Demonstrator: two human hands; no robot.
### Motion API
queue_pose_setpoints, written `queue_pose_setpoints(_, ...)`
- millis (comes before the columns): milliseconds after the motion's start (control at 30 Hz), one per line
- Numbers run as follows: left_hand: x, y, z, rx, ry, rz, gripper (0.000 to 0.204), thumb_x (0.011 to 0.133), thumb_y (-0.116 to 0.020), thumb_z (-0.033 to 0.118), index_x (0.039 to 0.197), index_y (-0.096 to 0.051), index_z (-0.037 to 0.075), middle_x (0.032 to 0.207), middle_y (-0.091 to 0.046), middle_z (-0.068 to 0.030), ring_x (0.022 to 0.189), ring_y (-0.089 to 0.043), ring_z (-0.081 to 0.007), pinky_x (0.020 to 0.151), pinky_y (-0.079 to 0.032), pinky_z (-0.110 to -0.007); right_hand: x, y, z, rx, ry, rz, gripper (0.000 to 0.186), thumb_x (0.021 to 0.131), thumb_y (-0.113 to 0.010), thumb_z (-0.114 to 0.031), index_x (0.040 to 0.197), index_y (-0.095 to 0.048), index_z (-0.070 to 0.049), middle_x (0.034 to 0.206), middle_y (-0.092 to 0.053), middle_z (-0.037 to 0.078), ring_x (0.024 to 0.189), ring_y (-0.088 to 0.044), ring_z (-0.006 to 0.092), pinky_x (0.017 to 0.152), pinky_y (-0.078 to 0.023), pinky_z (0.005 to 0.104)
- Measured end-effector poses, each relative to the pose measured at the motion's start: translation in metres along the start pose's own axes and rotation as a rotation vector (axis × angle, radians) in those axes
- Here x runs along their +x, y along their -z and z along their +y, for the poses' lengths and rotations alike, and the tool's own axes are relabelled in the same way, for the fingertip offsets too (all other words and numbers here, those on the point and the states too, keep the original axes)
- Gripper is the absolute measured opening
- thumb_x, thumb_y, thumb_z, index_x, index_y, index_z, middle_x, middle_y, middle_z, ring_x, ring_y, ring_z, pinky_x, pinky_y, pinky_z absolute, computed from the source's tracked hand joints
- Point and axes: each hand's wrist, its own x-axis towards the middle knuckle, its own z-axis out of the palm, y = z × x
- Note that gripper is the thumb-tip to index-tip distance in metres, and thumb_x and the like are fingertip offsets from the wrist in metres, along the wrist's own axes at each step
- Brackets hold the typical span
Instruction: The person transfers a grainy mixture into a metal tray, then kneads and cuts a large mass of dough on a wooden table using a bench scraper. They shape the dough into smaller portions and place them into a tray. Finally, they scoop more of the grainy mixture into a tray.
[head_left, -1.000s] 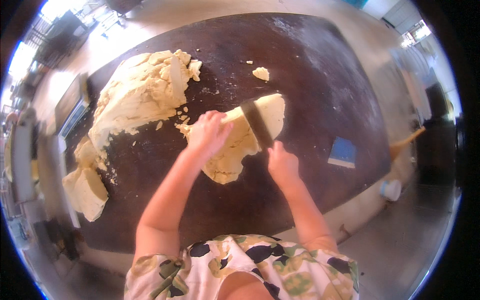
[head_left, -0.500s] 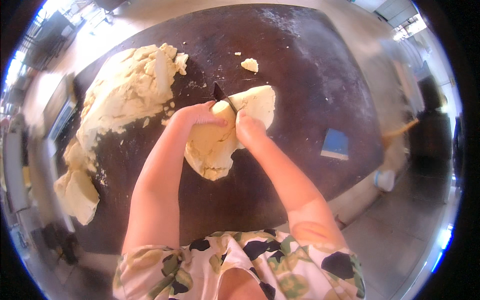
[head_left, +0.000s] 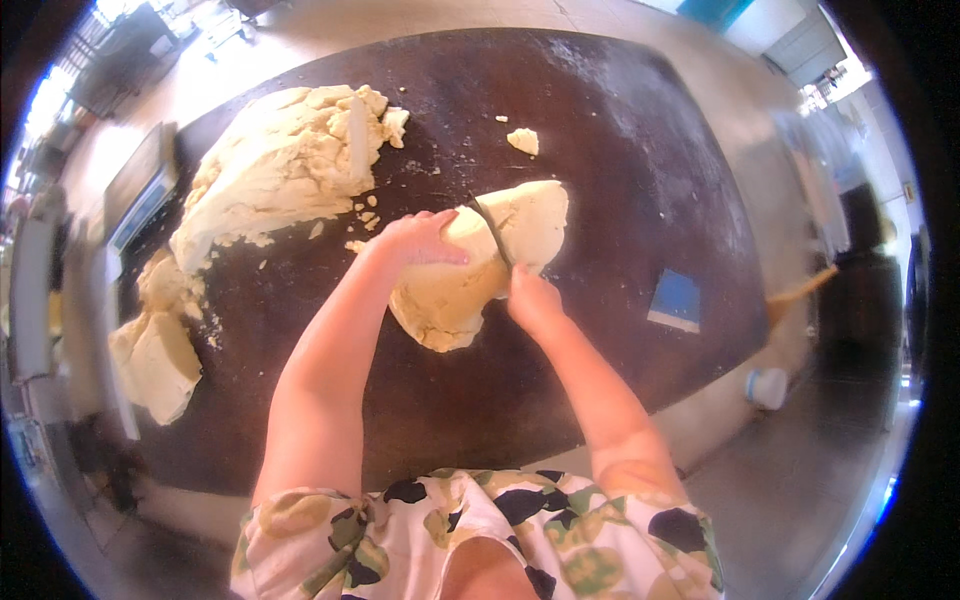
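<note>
A thick slab of pale yellow dough [head_left: 445, 305] lies on the dark table in front of me. My left hand [head_left: 425, 240] grips its upper left side, thumb and fingers apart around the edge. In my right hand [head_left: 533, 298] is the handle of a dark-bladed knife [head_left: 491, 225], held in closed fingers. The blade stands in the dough between the part under my left hand and the right-hand portion [head_left: 535, 220]. The blade's lower edge is hidden in the dough.
A large rough mound of dough [head_left: 280, 160] lies at the back left, with a smaller chunk [head_left: 158, 362] nearer me. Beyond the slab sits a small lump [head_left: 523, 141]. A blue flat scraper [head_left: 676, 300] lies on the right of the dark table [head_left: 620, 180]. Crumbs are scattered around.
The knife has come toward me, and its blade now lies along the cut across the dough. My right hand has drawn nearer. The left hand keeps its hold.
</note>
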Motion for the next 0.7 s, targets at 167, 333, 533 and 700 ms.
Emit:
queue_pose_setpoints(167, -0.080, -0.031, -0.019, 0.135, -0.236, 0.353, 0.091, 0.068, -0.072, 0.056, 0.144, -0.035, 0.022, 0.146, -0.034, -0.0145, 0.134, -0.032, -0.0346, 0.107, -0.034, -0.048, -0.083, 0.015, 0.005, 0.024, -0.073, 0.356, 0.019, 0.092, -0.053, -0.021, 0.097, -0.052, -0.003, 0.059, -0.059, 0.017, 0.052, -0.061, 0.0362, 0.049, -0.048, 0.0478)
queue_pose_setpoints(333, -0.157, -0.085, -0.055, 0.000, -0.453, 0.741, 0.090, 0.062, -0.080, 0.042, 0.138, -0.043, 0.012, 0.137, -0.038, -0.0233, 0.130, -0.033, -0.0427, 0.105, -0.029, -0.053, -0.163, -0.024, 0.089, -0.326, -0.252, 0.474, 0.016, 0.092, -0.056, -0.022, 0.100, -0.055, -0.009, 0.061, -0.062, 0.011, 0.050, -0.061, 0.0291, 0.045, -0.049, 0.0395)
queue_pose_setpoints(533, -0.213, -0.118, -0.083, -0.166, -0.490, 0.665, 0.080, 0.072, -0.074, 0.040, 0.140, -0.041, 0.014, 0.144, -0.032, -0.0231, 0.136, -0.026, -0.0421, 0.109, -0.025, -0.055, -0.184, -0.022, 0.088, -0.324, -0.456, 0.094, 0.034, 0.082, -0.064, -0.028, 0.113, -0.060, -0.018, 0.112, -0.061, 0.015, 0.098, -0.061, 0.0320, 0.079, -0.050, 0.0447)
queue_pose_setpoints(700, -0.224, -0.167, -0.138, -0.928, -0.427, 0.839, 0.061, 0.087, -0.058, 0.032, 0.142, -0.039, 0.013, 0.146, -0.034, -0.0167, 0.139, -0.026, -0.0313, 0.113, -0.023, -0.049, -0.136, -0.035, 0.025, 0.200, -0.068, 0.508, 0.028, 0.091, -0.056, -0.027, 0.109, -0.065, -0.008, 0.115, -0.059, 0.016, 0.108, -0.055, 0.0339, 0.092, -0.044, 0.0414)
